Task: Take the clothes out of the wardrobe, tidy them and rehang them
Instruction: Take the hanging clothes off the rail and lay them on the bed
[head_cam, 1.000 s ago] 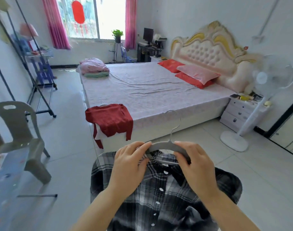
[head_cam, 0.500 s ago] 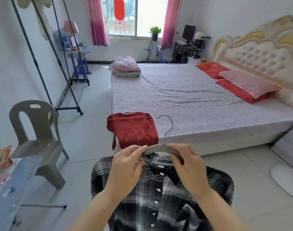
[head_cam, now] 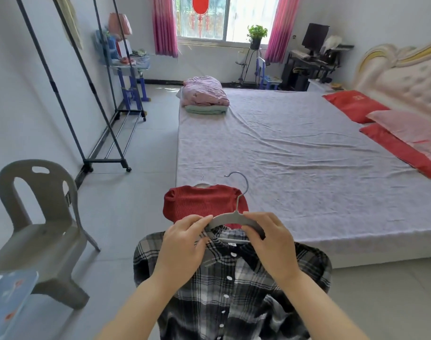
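Note:
A black-and-white plaid shirt [head_cam: 234,290] hangs on a grey hanger [head_cam: 230,218] that I hold up in front of me. My left hand [head_cam: 182,251] pinches the hanger's left shoulder and the collar. My right hand [head_cam: 270,246] grips the hanger's right shoulder. The hook points up and left. Behind it, a red knit top [head_cam: 204,202] on its own hanger lies over the near corner of the bed [head_cam: 307,155]. The black clothes rack [head_cam: 99,99] stands by the left wall.
A grey plastic chair [head_cam: 40,231] stands at the left, and a blue board [head_cam: 6,300] juts in at the lower left. Folded bedding [head_cam: 204,96] sits on the bed's far corner, red and pink pillows [head_cam: 400,133] at the right. Open floor lies between bed and rack.
My head has turned left, so the bed and red top slid right in view and the clothes rack came in. Both hands keep the same hold on the hanger and shirt.

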A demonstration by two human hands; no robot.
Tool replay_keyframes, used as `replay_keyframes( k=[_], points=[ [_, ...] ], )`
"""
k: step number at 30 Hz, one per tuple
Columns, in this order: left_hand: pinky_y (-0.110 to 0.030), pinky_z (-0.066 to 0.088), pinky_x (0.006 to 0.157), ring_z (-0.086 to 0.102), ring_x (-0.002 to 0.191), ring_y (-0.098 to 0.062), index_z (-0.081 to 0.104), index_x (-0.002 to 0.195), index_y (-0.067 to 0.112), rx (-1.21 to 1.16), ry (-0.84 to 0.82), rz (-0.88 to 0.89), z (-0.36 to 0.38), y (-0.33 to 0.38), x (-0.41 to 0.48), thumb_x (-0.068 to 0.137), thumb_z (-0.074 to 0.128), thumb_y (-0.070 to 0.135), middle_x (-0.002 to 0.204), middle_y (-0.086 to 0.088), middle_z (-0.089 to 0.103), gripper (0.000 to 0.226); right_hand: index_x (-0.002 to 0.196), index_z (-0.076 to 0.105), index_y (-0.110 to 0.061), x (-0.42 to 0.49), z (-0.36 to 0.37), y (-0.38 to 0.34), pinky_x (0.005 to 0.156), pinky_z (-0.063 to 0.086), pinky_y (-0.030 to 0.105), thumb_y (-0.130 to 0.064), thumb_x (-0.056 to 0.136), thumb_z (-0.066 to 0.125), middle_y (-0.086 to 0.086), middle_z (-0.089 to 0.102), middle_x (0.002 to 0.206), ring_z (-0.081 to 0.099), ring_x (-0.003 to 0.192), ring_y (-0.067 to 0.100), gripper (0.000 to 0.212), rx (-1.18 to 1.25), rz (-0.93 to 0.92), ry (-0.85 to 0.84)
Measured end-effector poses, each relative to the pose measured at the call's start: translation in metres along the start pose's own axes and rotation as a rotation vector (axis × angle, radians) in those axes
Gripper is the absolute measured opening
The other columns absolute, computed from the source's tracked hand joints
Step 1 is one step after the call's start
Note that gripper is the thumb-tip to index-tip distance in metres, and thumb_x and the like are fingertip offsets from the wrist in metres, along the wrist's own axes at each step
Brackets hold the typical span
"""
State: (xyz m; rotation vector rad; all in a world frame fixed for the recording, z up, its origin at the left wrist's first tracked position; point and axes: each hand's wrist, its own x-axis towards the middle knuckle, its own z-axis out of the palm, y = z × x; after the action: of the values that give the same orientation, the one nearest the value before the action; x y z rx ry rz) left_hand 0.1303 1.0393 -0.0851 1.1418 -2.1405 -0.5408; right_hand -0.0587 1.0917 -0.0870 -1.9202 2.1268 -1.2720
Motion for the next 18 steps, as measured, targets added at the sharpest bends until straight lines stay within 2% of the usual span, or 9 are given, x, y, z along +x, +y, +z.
replay_keyframes(
  k=[4,8,12,15,18],
  points=[
    [-0.029,0.035,0.095,0.053,0.108,-0.015,0.057,0.125,0.020,0.000,-0.042,-0.032,0.006,-0.045,0.066,0.082,0.067,0.008,0.117,0.005,0.059,0.046,0.102,0.069,-0.018,0.065,0.046,0.018,0.064,0.040,-0.001,-0.010,0.076,0.075,-0.012,0.061,0.092,0.059,0.073,0.004,0.028,0.022,0.031,-0.056],
    [-0.033,0.039,0.091,0.056,0.104,-0.018,0.061,0.121,0.016,0.015,-0.058,-0.037,0.012,-0.083,0.126,0.078,0.069,0.005,0.112,0.002,0.063,0.045,0.102,0.069,-0.016,0.121,0.086,0.035,0.068,0.041,0.001,-0.009,0.076,0.075,-0.007,0.066,0.092,0.059,0.076,0.004,0.027,0.024,0.038,-0.076],
    [-0.038,0.044,0.092,0.057,0.103,-0.019,0.061,0.120,0.015,-0.002,-0.090,-0.069,0.020,-0.109,0.174,0.079,0.068,0.005,0.111,0.001,0.063,0.042,0.100,0.070,-0.016,0.165,0.116,0.051,0.071,0.037,-0.004,-0.006,0.075,0.075,-0.006,0.064,0.090,0.057,0.075,0.004,0.027,0.032,0.058,-0.078],
    [-0.038,0.044,0.094,0.056,0.105,-0.018,0.060,0.122,0.015,-0.012,-0.100,-0.099,0.031,-0.129,0.206,0.081,0.066,0.007,0.114,0.001,0.062,0.041,0.100,0.071,-0.016,0.200,0.138,0.067,0.072,0.040,0.001,-0.008,0.075,0.075,-0.004,0.066,0.092,0.058,0.078,0.006,0.027,0.035,0.059,-0.103],
    [-0.039,0.042,0.098,0.052,0.110,-0.018,0.058,0.124,0.016,-0.017,-0.118,-0.148,0.044,-0.146,0.238,0.083,0.063,0.008,0.118,0.001,0.060,0.041,0.101,0.070,-0.017,0.230,0.159,0.085,0.072,0.046,0.015,-0.008,0.076,0.074,-0.003,0.066,0.095,0.059,0.081,0.009,0.027,0.059,0.082,-0.139]
  ],
)
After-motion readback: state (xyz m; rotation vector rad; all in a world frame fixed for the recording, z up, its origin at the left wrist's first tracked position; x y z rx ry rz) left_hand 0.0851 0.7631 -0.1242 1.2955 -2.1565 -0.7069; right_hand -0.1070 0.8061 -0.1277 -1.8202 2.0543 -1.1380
